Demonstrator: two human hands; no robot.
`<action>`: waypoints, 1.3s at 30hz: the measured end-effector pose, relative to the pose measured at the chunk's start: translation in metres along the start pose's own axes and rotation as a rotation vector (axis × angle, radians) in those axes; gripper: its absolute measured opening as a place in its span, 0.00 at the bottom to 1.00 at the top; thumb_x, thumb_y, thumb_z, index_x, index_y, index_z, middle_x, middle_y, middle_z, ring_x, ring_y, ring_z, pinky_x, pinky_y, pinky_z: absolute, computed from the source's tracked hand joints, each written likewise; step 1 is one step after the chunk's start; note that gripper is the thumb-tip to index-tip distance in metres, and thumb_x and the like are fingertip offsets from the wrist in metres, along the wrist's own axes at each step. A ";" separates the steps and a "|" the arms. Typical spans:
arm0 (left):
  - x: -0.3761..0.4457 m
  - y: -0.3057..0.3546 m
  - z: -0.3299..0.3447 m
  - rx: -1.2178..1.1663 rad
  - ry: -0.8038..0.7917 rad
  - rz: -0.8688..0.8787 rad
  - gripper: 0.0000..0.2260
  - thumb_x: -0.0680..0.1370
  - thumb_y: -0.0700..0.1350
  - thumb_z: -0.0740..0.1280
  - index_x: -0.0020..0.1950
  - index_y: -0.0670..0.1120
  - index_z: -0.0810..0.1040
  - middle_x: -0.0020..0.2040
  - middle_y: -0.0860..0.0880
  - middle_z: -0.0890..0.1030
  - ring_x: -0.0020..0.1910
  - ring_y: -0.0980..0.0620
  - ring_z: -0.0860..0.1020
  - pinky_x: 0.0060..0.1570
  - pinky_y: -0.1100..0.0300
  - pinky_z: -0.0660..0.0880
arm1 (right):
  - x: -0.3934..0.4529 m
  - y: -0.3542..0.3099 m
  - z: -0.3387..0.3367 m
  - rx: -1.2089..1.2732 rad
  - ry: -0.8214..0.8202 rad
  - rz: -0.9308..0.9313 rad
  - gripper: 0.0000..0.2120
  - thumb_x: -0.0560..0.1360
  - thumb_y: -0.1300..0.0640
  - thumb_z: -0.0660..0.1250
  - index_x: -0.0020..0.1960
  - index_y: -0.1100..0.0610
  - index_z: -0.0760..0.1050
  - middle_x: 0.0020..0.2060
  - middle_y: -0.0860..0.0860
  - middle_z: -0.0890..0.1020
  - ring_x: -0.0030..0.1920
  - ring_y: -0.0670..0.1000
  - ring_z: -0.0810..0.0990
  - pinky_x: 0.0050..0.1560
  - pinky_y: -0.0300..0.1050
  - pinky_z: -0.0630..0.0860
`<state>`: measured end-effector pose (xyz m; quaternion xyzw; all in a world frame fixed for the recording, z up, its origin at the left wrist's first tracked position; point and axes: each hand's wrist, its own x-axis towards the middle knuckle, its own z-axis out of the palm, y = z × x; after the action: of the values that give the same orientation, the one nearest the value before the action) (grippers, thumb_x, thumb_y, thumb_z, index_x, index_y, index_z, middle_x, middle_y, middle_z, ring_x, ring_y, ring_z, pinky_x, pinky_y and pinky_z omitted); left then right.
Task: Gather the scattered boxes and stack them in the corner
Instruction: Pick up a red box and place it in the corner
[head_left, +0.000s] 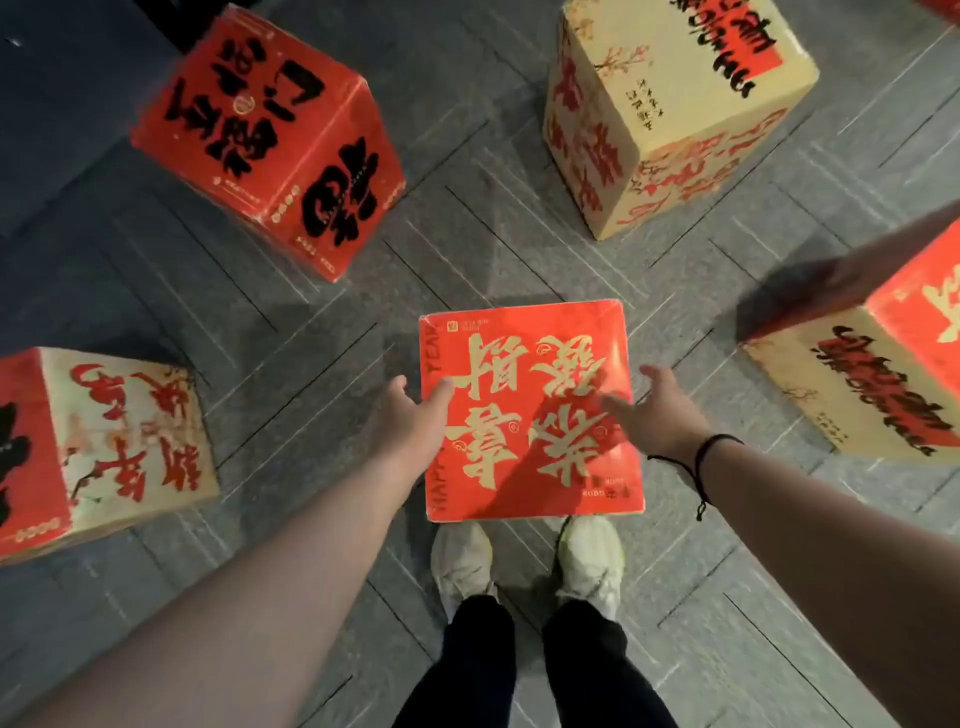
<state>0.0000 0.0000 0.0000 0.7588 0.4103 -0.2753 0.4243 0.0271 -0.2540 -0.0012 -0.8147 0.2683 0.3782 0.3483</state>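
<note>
On grey floor, red box; left hand, right hand flank it, grip open, empty.

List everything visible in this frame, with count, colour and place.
Red cardboard box with gold lettering: 1, floor centre, by the feet.
Red box with black lettering: 1, upper left.
Cream box with red lettering: 1, upper right.
Red-and-cream boxes: 2, left edge, right edge.
Grey carpet floor: 1.
Pale shoes: 2, bottom centre.
Left hand: open, at box's left edge.
Right hand: open, at its right edge, black wrist cord.
</note>
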 end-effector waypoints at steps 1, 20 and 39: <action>0.010 -0.003 0.010 -0.010 -0.003 -0.015 0.37 0.81 0.63 0.64 0.84 0.48 0.56 0.76 0.45 0.72 0.70 0.43 0.75 0.64 0.45 0.73 | 0.011 0.002 0.004 0.033 0.005 0.007 0.40 0.78 0.45 0.71 0.81 0.56 0.55 0.68 0.59 0.78 0.64 0.59 0.80 0.60 0.53 0.78; 0.056 -0.019 0.033 -0.265 -0.031 -0.172 0.23 0.78 0.66 0.66 0.63 0.50 0.77 0.48 0.50 0.88 0.43 0.48 0.88 0.42 0.53 0.82 | 0.081 -0.001 0.025 0.291 -0.098 0.153 0.18 0.78 0.53 0.72 0.64 0.58 0.74 0.50 0.55 0.86 0.39 0.51 0.85 0.19 0.36 0.73; -0.127 0.083 -0.195 -0.553 0.252 -0.066 0.15 0.81 0.62 0.67 0.55 0.51 0.81 0.45 0.50 0.88 0.41 0.48 0.87 0.44 0.52 0.83 | -0.139 -0.232 -0.046 0.161 -0.061 -0.287 0.24 0.73 0.47 0.75 0.65 0.48 0.70 0.51 0.47 0.83 0.50 0.52 0.84 0.53 0.53 0.83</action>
<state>0.0196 0.0950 0.2269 0.6288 0.5437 -0.0704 0.5514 0.1300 -0.1228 0.2160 -0.8022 0.1679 0.3262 0.4710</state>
